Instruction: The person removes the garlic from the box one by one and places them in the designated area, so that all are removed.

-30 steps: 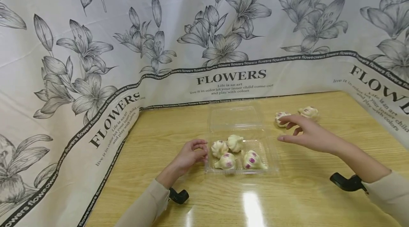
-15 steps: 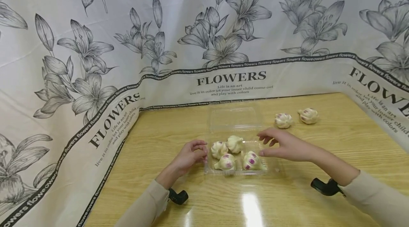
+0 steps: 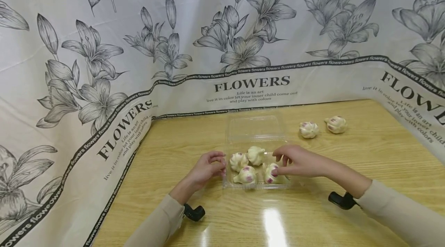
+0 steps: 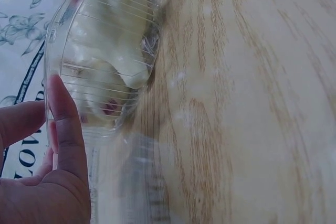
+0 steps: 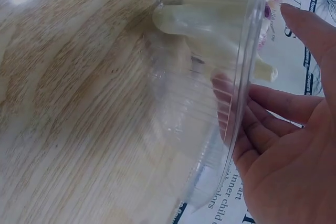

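White flower-print curtain (image 3: 243, 19) behind wood-grain bench (image 3: 240, 224). Head view: clear box (image 3: 260, 186) mid-bench, lid (image 3: 253, 128) laid back toward back edge, four garlic bulbs (image 3: 247, 176) inside; two loose bulbs (image 3: 308, 130) near back right corner. Left hand (image 3: 205, 170) at box's left edge, right hand (image 3: 302, 161) over its right edge. Left wrist: fingers pinching box rim. Right wrist: fingers spread from thumb, reaching over rim; bulb contact can't tell.

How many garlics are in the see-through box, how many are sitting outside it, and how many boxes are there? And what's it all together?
Clear box: 1
Inside bulbs of garlic: 4
Outside bulbs of garlic, on the table: 2
Total: 7
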Demonstrator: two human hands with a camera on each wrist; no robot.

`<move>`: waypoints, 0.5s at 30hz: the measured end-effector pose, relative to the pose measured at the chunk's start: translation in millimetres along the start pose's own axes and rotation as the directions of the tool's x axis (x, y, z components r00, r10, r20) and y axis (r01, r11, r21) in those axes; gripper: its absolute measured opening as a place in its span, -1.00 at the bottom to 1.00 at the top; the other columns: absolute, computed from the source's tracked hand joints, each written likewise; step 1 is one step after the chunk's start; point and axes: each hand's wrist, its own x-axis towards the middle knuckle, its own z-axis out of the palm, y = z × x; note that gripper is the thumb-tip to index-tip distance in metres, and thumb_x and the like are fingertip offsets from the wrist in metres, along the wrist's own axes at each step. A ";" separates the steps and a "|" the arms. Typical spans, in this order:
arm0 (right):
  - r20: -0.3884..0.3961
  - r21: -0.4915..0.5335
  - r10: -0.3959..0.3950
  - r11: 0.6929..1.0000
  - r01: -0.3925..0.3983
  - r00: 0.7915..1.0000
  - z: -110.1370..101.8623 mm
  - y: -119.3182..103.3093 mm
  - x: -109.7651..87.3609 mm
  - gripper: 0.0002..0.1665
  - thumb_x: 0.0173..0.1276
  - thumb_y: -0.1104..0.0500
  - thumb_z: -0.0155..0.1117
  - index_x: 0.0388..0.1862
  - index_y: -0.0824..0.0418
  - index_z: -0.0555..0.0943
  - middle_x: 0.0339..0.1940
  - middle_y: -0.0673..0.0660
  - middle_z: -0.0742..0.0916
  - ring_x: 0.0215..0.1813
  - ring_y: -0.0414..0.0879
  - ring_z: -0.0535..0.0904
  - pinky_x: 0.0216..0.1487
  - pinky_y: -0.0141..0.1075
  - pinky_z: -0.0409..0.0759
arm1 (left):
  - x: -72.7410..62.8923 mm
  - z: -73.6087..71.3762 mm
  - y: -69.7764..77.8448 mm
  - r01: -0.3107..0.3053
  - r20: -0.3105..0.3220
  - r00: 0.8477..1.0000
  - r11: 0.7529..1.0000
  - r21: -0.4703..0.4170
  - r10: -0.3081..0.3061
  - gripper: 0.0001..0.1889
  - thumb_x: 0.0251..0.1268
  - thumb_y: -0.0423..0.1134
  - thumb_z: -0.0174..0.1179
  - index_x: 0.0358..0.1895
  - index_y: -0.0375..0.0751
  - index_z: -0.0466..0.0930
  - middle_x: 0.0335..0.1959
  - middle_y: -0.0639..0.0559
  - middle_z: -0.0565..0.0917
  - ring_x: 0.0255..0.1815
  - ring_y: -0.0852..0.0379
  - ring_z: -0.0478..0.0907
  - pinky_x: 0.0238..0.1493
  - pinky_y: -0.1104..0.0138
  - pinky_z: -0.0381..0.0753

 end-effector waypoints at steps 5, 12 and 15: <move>0.033 -0.010 -0.004 1.000 0.004 0.999 5.7 -1.8 8.4 -0.47 0.38 -0.09 0.43 -0.07 0.39 0.65 -0.28 0.05 0.71 -0.36 -0.27 0.55 -0.32 -0.35 0.61 | 0.3 0.3 1.3 0.007 -0.009 1.000 1.000 0.002 -0.007 -0.51 0.48 -0.50 0.08 0.39 -0.56 0.23 -0.17 -0.06 0.53 -0.32 0.11 0.60 -0.24 0.33 0.69; 0.053 -0.090 0.105 0.991 -0.100 0.993 14.1 -8.2 16.4 -0.53 0.39 -0.16 0.40 -0.57 0.03 0.45 -0.64 -0.12 0.39 -0.57 -0.28 0.22 -0.54 -0.39 0.20 | 0.9 1.6 2.4 0.005 -0.009 1.000 1.000 0.004 -0.005 -0.52 0.48 -0.51 0.07 0.38 -0.57 0.23 -0.15 -0.11 0.52 -0.32 0.11 0.60 -0.25 0.33 0.69; 0.056 -0.120 0.156 0.982 -0.148 0.986 17.2 -11.8 17.9 -0.51 0.37 -0.18 0.40 -0.58 0.02 0.43 -0.65 -0.12 0.35 -0.57 -0.26 0.20 -0.54 -0.39 0.19 | 0.4 2.0 1.7 0.007 -0.007 1.000 1.000 0.006 -0.007 -0.52 0.48 -0.52 0.06 0.38 -0.57 0.23 -0.14 -0.12 0.52 -0.32 0.11 0.60 -0.25 0.33 0.68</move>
